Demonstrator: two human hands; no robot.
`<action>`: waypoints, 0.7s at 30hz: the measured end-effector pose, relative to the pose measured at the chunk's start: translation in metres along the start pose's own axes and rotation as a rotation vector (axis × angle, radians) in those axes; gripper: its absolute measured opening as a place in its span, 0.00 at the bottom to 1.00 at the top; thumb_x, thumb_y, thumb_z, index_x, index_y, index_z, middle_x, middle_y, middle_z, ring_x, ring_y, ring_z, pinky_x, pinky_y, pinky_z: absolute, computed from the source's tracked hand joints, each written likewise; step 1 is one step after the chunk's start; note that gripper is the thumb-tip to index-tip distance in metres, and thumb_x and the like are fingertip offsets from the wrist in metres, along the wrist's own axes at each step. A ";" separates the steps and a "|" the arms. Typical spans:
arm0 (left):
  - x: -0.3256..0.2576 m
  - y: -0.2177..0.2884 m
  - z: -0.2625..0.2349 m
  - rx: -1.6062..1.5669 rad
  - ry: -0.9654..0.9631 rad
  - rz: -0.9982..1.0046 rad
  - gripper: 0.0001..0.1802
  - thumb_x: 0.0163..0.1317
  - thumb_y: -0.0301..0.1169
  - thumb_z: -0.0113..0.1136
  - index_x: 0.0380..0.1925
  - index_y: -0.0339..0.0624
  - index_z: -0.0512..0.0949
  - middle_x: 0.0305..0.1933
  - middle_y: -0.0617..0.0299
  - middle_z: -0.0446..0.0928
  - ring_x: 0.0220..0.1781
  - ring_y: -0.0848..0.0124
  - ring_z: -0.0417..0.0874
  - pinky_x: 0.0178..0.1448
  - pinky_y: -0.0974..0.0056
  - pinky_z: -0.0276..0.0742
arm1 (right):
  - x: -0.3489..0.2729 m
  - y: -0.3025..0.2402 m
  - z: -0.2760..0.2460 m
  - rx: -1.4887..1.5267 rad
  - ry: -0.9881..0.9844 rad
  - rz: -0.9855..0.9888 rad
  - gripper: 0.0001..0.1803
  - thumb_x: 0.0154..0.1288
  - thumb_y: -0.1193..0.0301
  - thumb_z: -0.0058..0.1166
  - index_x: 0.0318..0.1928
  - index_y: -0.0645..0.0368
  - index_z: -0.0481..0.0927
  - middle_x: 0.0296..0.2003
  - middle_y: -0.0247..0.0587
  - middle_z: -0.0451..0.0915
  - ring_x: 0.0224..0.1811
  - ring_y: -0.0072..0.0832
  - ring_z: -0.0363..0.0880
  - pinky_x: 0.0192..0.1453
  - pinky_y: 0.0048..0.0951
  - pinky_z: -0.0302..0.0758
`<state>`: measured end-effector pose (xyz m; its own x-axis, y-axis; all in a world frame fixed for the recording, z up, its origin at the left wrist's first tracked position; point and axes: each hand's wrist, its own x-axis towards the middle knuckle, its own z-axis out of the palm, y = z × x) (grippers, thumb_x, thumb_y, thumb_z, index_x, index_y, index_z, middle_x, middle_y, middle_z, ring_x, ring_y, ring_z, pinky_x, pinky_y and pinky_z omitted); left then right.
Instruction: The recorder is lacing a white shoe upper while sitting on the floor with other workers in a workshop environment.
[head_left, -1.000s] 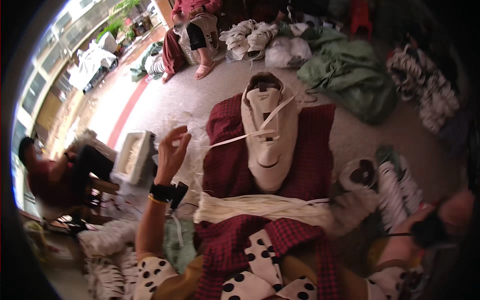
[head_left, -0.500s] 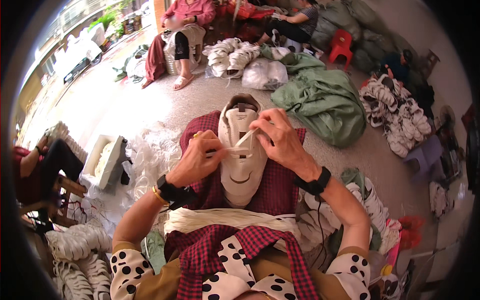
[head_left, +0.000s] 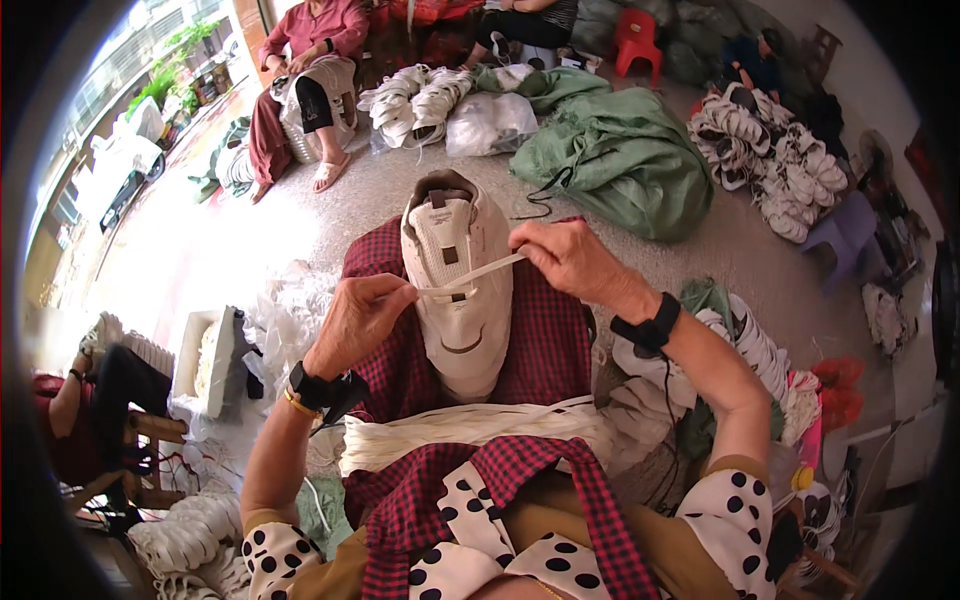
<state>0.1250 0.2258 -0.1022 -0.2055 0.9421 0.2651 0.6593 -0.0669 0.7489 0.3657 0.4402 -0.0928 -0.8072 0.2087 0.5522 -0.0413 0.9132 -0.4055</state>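
Lacing is what my hands are busy with: I am holding a flat white lace (head_left: pixel 470 275) stretched across the front of a white shoe (head_left: pixel 458 290), which is lying sole-down and toe toward me on the red checked cloth (head_left: pixel 550 350) over my lap. My left hand (head_left: pixel 355 320) is pinching one end of the lace between thumb and fingertips, just beside the shoe's left edge. My right hand (head_left: pixel 565 260) is gripping the other end the same way, a little higher, at the shoe's right side. Both hands are closed on the lace, neither is free.

To do this well, I am judging that the lace should be staying flat, with no twist where it is crossing the tongue, and that both ends should be pulled evenly so the shoe is not sliding sideways on the cloth. Keeping the pinch close to the eyelets should be giving me better control than holding far out. I cannot tell from here which eyelet the lace is passing through, since it is small and partly behind my fingers.

Across my lap, nearer to me than the shoe, a thick bundle of white laces (head_left: pixel 470 430) is lying. To my left a white box (head_left: pixel 205 360) is sitting on the floor beside loose white material. Farther off, a green sack (head_left: pixel 620 160) and heaps of white shoes (head_left: pixel 760 150) are lying on the floor, and other people are sitting nearby.
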 end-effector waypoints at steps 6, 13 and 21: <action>0.004 -0.001 -0.004 0.111 0.019 0.113 0.11 0.67 0.30 0.62 0.34 0.30 0.83 0.24 0.53 0.76 0.24 0.72 0.72 0.29 0.65 0.68 | -0.011 0.000 -0.022 0.134 0.026 0.139 0.06 0.68 0.79 0.55 0.43 0.64 0.83 0.31 0.41 0.86 0.31 0.20 0.83 0.36 0.24 0.79; 0.004 -0.001 -0.005 0.139 -0.014 0.153 0.09 0.68 0.28 0.59 0.33 0.31 0.82 0.25 0.55 0.78 0.24 0.69 0.74 0.30 0.62 0.70 | 0.017 -0.026 -0.035 0.110 0.147 0.076 0.07 0.65 0.77 0.58 0.43 0.61 0.84 0.32 0.41 0.86 0.29 0.25 0.84 0.35 0.29 0.79; 0.028 0.043 -0.004 -0.312 -0.297 -0.067 0.17 0.76 0.38 0.53 0.39 0.36 0.82 0.23 0.73 0.72 0.25 0.83 0.69 0.28 0.72 0.65 | 0.022 0.017 -0.059 -0.231 0.299 -0.163 0.11 0.57 0.75 0.64 0.42 0.58 0.83 0.41 0.39 0.82 0.43 0.36 0.81 0.49 0.35 0.78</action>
<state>0.1442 0.2483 -0.0603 0.0064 0.9983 0.0574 0.3918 -0.0553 0.9184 0.3822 0.4806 -0.0445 -0.5928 0.1163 0.7969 0.0062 0.9901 -0.1399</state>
